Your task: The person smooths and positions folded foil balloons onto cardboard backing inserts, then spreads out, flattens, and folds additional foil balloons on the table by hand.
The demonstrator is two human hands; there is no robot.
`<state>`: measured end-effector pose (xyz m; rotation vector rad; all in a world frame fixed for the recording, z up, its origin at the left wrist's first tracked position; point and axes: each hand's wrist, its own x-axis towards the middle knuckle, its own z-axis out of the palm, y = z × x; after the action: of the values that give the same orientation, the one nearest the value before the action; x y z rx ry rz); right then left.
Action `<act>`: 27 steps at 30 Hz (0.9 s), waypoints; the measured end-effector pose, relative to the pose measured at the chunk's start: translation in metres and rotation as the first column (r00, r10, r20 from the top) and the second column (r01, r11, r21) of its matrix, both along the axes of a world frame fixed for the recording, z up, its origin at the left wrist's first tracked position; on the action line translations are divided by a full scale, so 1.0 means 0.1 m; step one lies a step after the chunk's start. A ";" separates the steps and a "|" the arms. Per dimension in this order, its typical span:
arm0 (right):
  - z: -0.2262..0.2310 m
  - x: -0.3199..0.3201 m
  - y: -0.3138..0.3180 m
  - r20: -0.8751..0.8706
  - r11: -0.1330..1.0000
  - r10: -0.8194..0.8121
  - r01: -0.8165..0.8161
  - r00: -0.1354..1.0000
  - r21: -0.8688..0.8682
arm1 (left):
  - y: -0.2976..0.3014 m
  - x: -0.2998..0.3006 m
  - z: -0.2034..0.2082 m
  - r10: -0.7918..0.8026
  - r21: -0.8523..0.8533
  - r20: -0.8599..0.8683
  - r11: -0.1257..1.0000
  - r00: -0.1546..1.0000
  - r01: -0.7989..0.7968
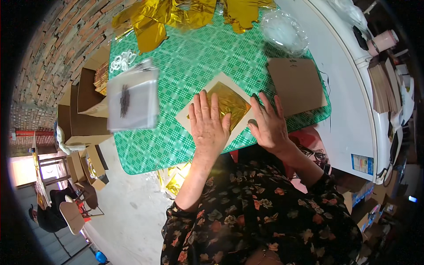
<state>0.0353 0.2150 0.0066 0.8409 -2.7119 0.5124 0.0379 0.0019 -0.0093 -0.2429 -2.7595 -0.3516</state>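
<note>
A square of shiny gold foil (pixel 238 106) lies on a beige card (pixel 183 115) turned cornerwise on the table. My left hand (pixel 205 123) rests flat on the foil's left part, fingers stretched out, and hides some of it. My right hand (pixel 268 128) hovers or rests by the card's right corner with its fingers apart; whether it touches the card I cannot tell. To the right lies a stack of brown cardboard sheets (pixel 298 86). On the left is a pile of clear plastic bags (pixel 145 97) with a dark bundle of thin strips (pixel 125 101) on it.
Gold foil pieces (pixel 190 15) cover the far edge of the green checked table (pixel 141 152). A clear plastic-wrapped bundle (pixel 285 33) sits far right, and white loops (pixel 123 61) far left. Cardboard boxes (pixel 84 119) stand left of the table. A white appliance (pixel 349 106) stands right.
</note>
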 end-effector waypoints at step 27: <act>-0.84 1.20 -0.01 0.712 0.560 0.486 0.444 0.508 -0.699 | 0.07 0.54 0.05 -0.168 -0.012 0.102 0.985 0.981 0.170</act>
<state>0.1551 0.2139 -0.0770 0.2879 -2.4503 2.6463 0.0923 0.0086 -0.0047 -0.4792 -2.8506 -0.3881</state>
